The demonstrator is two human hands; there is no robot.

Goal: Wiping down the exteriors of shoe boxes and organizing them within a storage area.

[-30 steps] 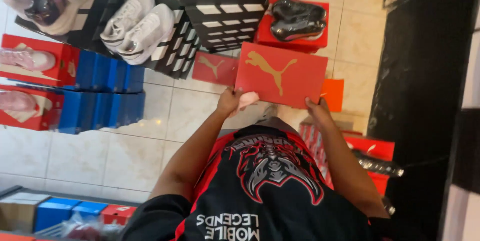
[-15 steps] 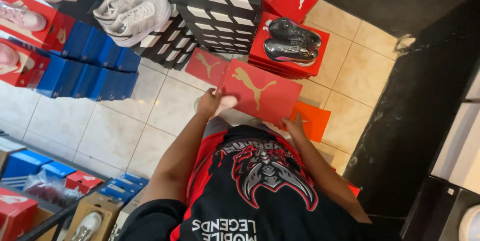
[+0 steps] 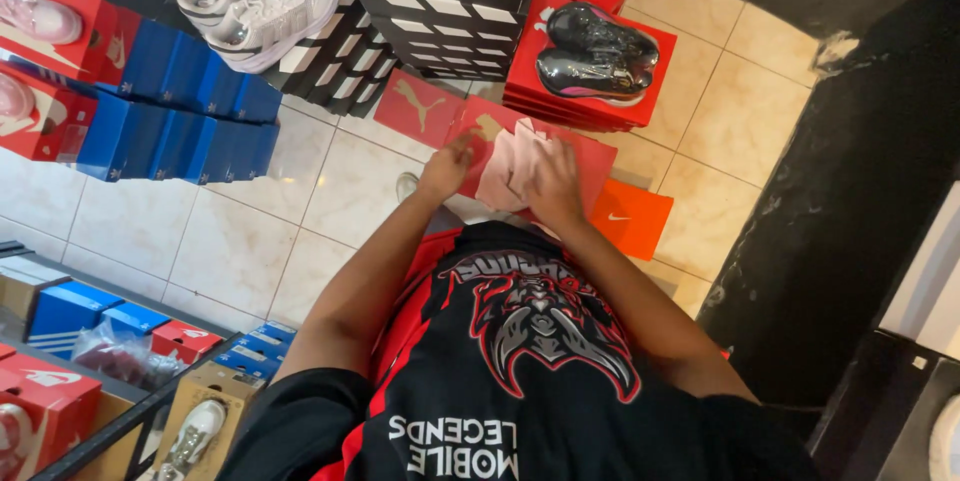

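1. Red shoe box (image 3: 590,156) is held in front of the person's waist, above the tiled floor (image 3: 330,191); pale pink wrapping paper (image 3: 515,166) now shows in its middle, where the earlier frames showed only the closed red lid.
2. Left hand (image 3: 450,163) rests on the box's left edge, fingers spread flat and gripping nothing I can make out; earlier it pinched the lid's corner.
3. Right hand (image 3: 556,186) lies on the pink paper, fingers curled down onto it; whether it grips the paper I cannot tell. Earlier it held the box's right edge.
4. Orange box (image 3: 632,218) sits just right of and below the red one.
5. Far side: black shoes (image 3: 597,53) on a stack of red boxes (image 3: 525,91).
6. Far left: white sneakers (image 3: 262,3) on black-and-white boxes (image 3: 440,11).
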